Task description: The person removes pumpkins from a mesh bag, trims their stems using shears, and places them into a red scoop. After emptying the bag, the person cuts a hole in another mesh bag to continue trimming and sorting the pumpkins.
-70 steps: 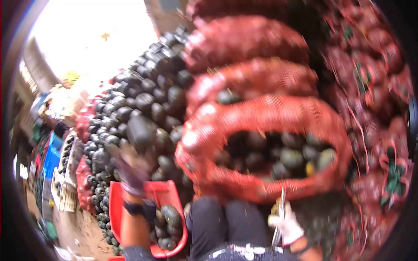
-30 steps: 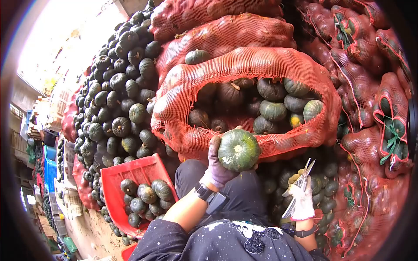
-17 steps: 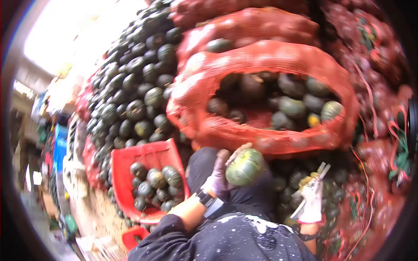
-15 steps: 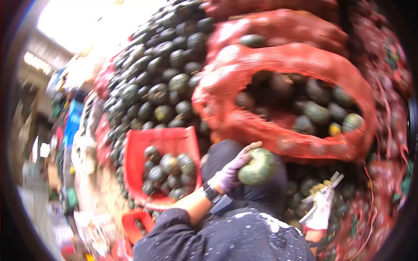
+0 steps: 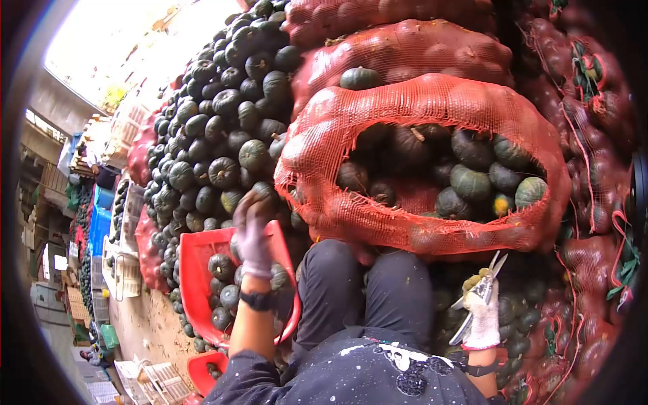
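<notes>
The squash that was up in front of the open net sack a sec ago is gone from the left hand; that hand has swung left and now hangs over the red crate, gloved fingers loose and apart, nothing in the grip as far as I can see. So it looks like that squash went in w/ the others: the squashes in the crate sit heaped under the wrist, dark green, stems up or sideways, though I can't tell which one just landed. The crate is tilted up against the person's left knee, low edge toward the floor. The right hand, white glove, hasn't shifted much; its grip is closed around a pair of shears, blades pointing up and slightly parted, held low by the right thigh, away from the sack. Just ahead, the red net sack gapes wide, rim rolled back, w/ plenty of squashes in the sack left, incl. one w/ a yellow patch. Left of it, a big loose pile of squash is stacked high; right and above, more tied net sacks. My read: one piece done and dropped, next pick comes from the open sack, long way to go.
</notes>
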Demonstrator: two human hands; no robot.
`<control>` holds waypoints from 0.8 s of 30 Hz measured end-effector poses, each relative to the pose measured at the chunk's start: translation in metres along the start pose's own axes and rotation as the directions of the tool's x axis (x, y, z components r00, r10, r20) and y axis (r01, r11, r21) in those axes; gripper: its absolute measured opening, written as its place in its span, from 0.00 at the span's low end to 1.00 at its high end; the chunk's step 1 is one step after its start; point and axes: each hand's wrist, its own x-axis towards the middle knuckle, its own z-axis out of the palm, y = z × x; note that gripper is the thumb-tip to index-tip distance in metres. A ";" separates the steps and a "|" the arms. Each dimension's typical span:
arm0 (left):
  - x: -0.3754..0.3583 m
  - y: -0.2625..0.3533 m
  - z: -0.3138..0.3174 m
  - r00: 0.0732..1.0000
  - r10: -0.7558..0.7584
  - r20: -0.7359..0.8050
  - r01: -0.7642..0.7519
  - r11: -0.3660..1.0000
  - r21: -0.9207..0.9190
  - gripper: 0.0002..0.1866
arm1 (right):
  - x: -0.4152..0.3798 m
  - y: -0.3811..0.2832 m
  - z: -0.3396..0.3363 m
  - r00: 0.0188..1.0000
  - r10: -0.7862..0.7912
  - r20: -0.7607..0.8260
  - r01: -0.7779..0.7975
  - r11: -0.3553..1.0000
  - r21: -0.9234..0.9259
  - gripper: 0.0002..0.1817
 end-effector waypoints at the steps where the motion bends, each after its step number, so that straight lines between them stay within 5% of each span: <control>1: 0.014 0.015 0.035 0.975 -0.038 0.219 0.034 0.999 0.021 0.14 | 0.002 0.003 0.000 1.000 0.010 -0.005 -0.010 1.000 -0.003 0.36; 2: 0.028 0.030 0.070 0.902 -0.073 0.426 0.055 0.997 0.054 0.16 | 0.002 0.004 0.002 0.999 0.029 -0.025 -0.029 1.000 -0.008 0.37; 3: 0.043 0.035 0.102 0.769 0.128 0.626 -0.317 0.927 0.200 0.15 | -0.001 0.003 0.004 0.999 0.020 -0.032 -0.020 1.000 -0.012 0.36; 4: 0.052 0.009 0.133 0.679 0.074 0.731 -0.390 0.879 0.273 0.15 | -0.008 -0.002 0.006 1.000 0.012 -0.008 -0.012 1.000 0.001 0.36; 5: 0.060 -0.005 0.165 0.596 -0.302 0.744 -0.492 0.595 0.636 0.19 | -0.015 -0.008 0.007 1.000 0.006 0.015 -0.006 1.000 0.011 0.35; 7: 0.064 -0.019 0.200 0.555 -0.595 0.582 -0.592 0.209 0.778 0.32 | -0.025 -0.011 0.009 1.000 -0.008 0.016 0.007 0.998 0.060 0.35; 8: 0.058 -0.073 0.224 0.705 -0.634 0.318 -0.242 0.206 0.948 0.33 | -0.029 -0.013 0.010 1.000 -0.002 0.005 0.002 1.000 0.029 0.35; 9: 0.054 -0.119 0.244 0.741 -0.672 0.016 0.146 0.184 0.972 0.35 | -0.032 -0.013 0.011 1.000 0.000 -0.005 0.000 1.000 0.001 0.35; 12: 0.057 -0.070 0.239 0.532 -0.722 0.442 -0.642 -0.004 0.766 0.34 | -0.040 -0.003 0.009 0.999 0.026 -0.024 -0.027 0.999 -0.031 0.35; 13: 0.061 -0.110 0.236 0.591 -0.703 0.395 -0.470 0.098 0.877 0.40 | -0.042 0.000 0.010 0.999 0.026 -0.021 -0.027 0.999 -0.020 0.35; 15: 0.060 -0.061 0.206 0.566 -0.598 0.568 -0.414 0.389 0.823 0.49 | -0.048 -0.001 0.009 0.998 0.052 -0.023 -0.052 0.999 0.011 0.36; 16: 0.059 -0.041 0.192 0.590 -0.518 0.620 -0.259 0.606 0.752 0.54 | -0.050 0.003 0.007 0.998 0.065 -0.017 -0.064 0.997 0.049 0.36; 17: 0.060 -0.031 0.178 0.571 -0.456 0.683 -0.037 0.817 0.576 0.52 | -0.051 0.008 0.006 0.997 0.079 -0.013 -0.077 0.993 0.091 0.36; 18: 0.055 -0.025 0.169 0.483 -0.371 0.793 0.443 0.885 0.145 0.50 | -0.050 0.015 0.002 0.997 0.075 -0.005 -0.074 0.995 0.064 0.37; 19: 0.047 0.005 0.151 0.510 -0.255 0.822 0.578 0.809 -0.108 0.47 | -0.047 0.021 0.000 0.999 0.043 0.004 -0.043 0.999 -0.009 0.38; 21: 0.012 0.019 0.130 0.504 -0.180 0.845 0.850 0.277 -0.448 0.47 | -0.041 0.028 0.001 0.999 -0.018 0.045 0.026 0.986 -0.167 0.38; 24: -0.030 0.053 0.124 0.557 -0.268 0.786 0.821 0.035 -0.570 0.50 | -0.036 0.003 0.028 0.972 -0.194 0.132 0.232 0.882 -0.411 0.32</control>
